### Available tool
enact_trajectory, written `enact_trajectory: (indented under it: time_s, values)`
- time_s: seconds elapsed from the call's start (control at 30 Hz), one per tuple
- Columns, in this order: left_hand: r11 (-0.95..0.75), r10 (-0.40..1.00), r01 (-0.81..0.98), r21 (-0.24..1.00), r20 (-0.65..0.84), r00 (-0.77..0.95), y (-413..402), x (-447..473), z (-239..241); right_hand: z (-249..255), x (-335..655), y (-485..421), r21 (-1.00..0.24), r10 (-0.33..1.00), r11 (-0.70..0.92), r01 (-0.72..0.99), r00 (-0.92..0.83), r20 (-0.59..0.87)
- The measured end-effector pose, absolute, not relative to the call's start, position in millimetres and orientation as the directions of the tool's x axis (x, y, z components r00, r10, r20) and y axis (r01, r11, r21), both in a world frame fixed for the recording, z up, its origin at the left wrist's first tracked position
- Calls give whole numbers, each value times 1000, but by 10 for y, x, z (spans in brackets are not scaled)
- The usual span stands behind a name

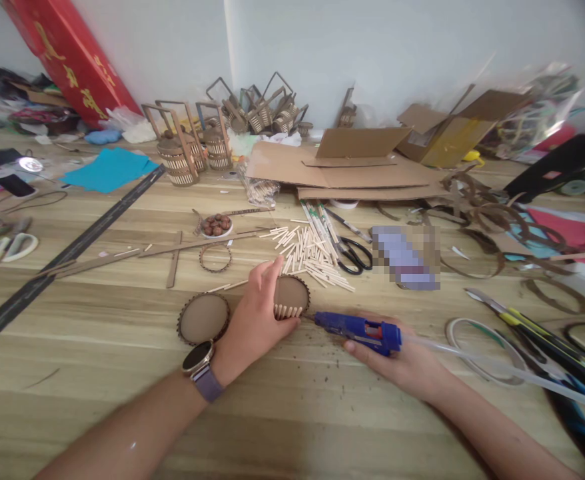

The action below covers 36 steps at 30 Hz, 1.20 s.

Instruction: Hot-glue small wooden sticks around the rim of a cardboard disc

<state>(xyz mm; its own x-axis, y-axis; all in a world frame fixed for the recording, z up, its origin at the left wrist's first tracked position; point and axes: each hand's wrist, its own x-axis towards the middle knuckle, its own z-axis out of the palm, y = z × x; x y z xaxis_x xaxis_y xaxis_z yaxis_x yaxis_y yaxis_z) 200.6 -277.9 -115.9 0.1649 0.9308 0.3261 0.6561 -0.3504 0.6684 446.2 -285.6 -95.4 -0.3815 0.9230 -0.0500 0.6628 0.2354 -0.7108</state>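
Note:
My left hand (256,310), with a watch on its wrist, is closed around the left side of a round cardboard base (293,292) with a notched rim. Several short wooden sticks (288,311) stand along the base's near edge, by my thumb. My right hand (397,360) grips a blue hot glue gun (357,330) from below. Its nozzle points left, close to the base's near right edge; whether it touches cannot be made out. A long clear glue stick (492,367) trails from its back. Left of my left hand lies a second round cardboard base (203,319).
Behind the held base lie a pile of loose sticks (307,250) and black-handled scissors (356,256). A small dish of brown beads (217,225) sits left of them. Handled miniature baskets (178,160) and flat cardboard (342,175) are farther back. A yellow-black cutter (547,333) lies at right.

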Motion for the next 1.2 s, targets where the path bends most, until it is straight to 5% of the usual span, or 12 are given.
enact_trajectory:
  time_s: [1.2]
  values:
    - [-357,929,659,662,321,182,-2791,2005,-1126,-899,4399,-2848,-631,895,369,682,-443,45]
